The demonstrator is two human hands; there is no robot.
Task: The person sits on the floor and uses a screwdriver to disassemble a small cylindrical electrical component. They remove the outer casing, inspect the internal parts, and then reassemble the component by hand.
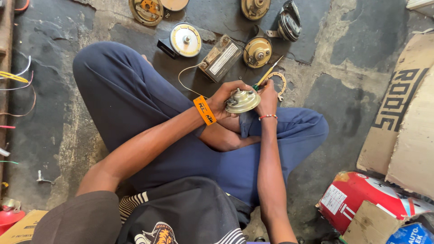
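dark, worn concrete floor lies under your crossed legs, with disc-shaped horns and a small grey box scattered ahead. your left hand grips a round brass-coloured horn above your knee; your right hand is closed around a yellow-handled screwdriver just beside it.

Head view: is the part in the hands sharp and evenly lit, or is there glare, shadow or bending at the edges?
Head view: the round metal horn held by the left hand and right hand is sharp, in soft even daylight with a mild sheen, no harsh glare; the cardboard at the right edge looks slightly stretched by the wide lens.
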